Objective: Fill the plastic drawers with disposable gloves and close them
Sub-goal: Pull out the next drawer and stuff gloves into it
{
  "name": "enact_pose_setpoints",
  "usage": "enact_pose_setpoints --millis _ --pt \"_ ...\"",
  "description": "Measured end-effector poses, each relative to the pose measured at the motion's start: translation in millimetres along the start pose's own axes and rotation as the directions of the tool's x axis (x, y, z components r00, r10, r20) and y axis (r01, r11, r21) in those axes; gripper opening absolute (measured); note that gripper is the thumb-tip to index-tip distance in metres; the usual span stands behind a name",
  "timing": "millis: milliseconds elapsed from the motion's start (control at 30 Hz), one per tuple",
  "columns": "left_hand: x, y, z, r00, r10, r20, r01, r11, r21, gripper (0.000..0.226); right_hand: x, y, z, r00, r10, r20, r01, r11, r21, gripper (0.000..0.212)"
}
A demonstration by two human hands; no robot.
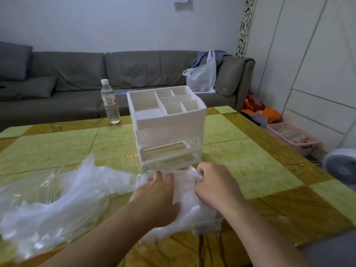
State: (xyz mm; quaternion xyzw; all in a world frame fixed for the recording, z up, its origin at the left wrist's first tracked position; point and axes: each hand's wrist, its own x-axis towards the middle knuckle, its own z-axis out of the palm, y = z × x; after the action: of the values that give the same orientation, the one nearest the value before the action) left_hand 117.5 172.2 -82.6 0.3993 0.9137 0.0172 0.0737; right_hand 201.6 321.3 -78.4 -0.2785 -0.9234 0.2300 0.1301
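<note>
A bundle of gloves (pixel 185 191) lies before the drawer unit (pixel 169 135) on the table (pixel 250 170), the left hand (pixel 158 191) pressing flat, the right hand (pixel 213 182) pinching its edge.

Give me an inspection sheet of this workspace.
Surface: green and gold tiled table.
Job's things: white drawer organiser; bundle of disposable gloves at its base; loose glove pile to the left.
Clutter: water bottle.
Hands: left hand rests on the bundle; right hand pinches it.
Cables: nothing seen.
Surroundings: grey sofa, plastic bag, pink basket, fan.
</note>
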Motion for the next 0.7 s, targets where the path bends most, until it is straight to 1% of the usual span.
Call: enact_pose_setpoints --millis 133,200,267,300,400,433,500,533,567,633,667,700 --pt "6 -3 4 0.996 -0.053 0.077 0.057 0.997 -0.053 0.102 4 2 0 1.000 0.028 -0.003 -0.028 0.998 -0.057 0.026" --pt "10 -3 7 0.988 -0.075 0.134 0.087 0.993 -0.081 0.106 7 4 5 0.998 0.053 0.026 -0.050 0.995 -0.084 0.023" --pt "12 -3 10 0.982 -0.083 0.169 0.100 0.990 -0.097 0.105 9 6 11 0.996 0.077 0.038 -0.074 0.994 -0.080 0.013" --pt "12 -2 11 0.982 -0.080 0.172 0.098 0.990 -0.099 0.103 10 6 14 0.995 0.093 0.027 -0.091 0.994 -0.065 0.012" --pt "14 -4 16 0.988 -0.064 0.141 0.076 0.994 -0.080 0.095 13 10 18 0.983 0.184 -0.013 -0.184 0.983 0.004 0.046" --pt "14 -5 18 0.990 -0.058 0.127 0.068 0.995 -0.079 0.092 13 11 18 0.974 0.228 -0.020 -0.227 0.973 0.038 0.054" --pt "13 -6 20 0.995 -0.043 0.094 0.050 0.996 -0.073 0.087 13 12 15 0.957 0.288 -0.044 -0.283 0.955 0.091 0.058" --pt "13 -6 20 0.996 -0.041 0.080 0.047 0.996 -0.074 0.085 13 9 12 0.961 0.264 -0.082 -0.257 0.963 0.085 0.054" --pt "12 -6 21 0.996 -0.041 0.074 0.047 0.996 -0.077 0.084 12 5 8 0.970 0.201 -0.140 -0.194 0.979 0.059 0.046" --pt "12 -6 23 0.996 -0.049 0.078 0.055 0.996 -0.075 0.083 8 -8 1 0.968 -0.013 -0.250 0.022 0.999 0.032 0.027" --pt "12 -6 23 0.995 -0.051 0.084 0.057 0.996 -0.070 0.083 5 -17 -1 0.963 -0.119 -0.240 0.130 0.991 0.031 0.025" --pt "12 -6 24 0.995 -0.046 0.084 0.052 0.997 -0.065 0.082 1 -26 0 0.965 -0.192 -0.181 0.202 0.979 0.036 0.024"
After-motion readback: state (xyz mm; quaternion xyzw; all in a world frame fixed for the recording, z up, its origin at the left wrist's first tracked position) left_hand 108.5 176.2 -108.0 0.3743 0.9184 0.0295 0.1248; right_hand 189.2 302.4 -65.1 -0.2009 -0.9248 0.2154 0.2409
